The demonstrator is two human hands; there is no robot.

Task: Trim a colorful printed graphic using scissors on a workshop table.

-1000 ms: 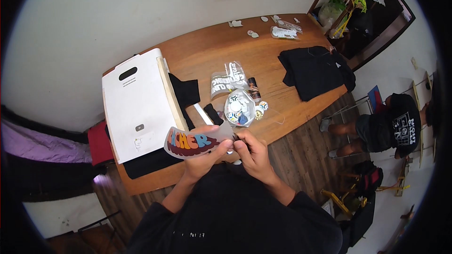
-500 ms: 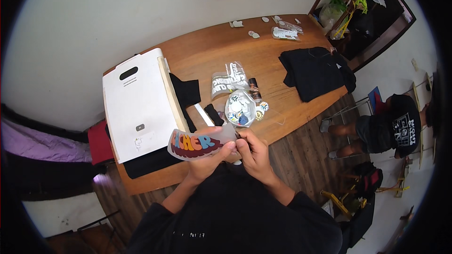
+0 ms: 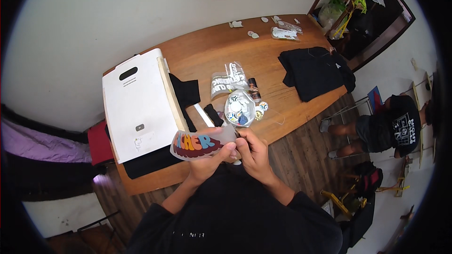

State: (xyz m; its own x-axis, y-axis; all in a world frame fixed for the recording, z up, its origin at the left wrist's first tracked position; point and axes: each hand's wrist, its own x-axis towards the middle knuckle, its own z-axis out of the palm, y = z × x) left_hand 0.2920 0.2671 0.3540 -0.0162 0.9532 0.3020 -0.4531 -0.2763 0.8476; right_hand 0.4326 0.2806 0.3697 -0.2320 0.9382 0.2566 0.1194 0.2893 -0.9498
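Observation:
My left hand (image 3: 207,162) grips a curved piece of translucent transfer film (image 3: 197,146) bearing bold orange and blue lettering over a maroon scalloped shape. Its thumb lies on top, toward the film's right end. Close beside it, my right hand (image 3: 254,154) is closed at that same end, thumb against curled fingers. A small dark piece shows by the right fingertips; what it belongs to is hidden. Just beyond my hands stands a clear bowl (image 3: 253,121) holding round stickers and scraps. Under my left hand, black fabric (image 3: 148,163) lies on the press's lower part.
A white heat press (image 3: 136,89) fills the left of the wooden table (image 3: 197,42). Behind the bowl are a printed film sheet (image 3: 221,86) and a dark can (image 3: 254,88). Folded black shirts (image 3: 313,77) lie at right. Another person (image 3: 393,124) stands beyond the table's right end.
The film has tilted and shifted slightly to the right in my left hand, so its left end sits lower. Both hands stay almost in place.

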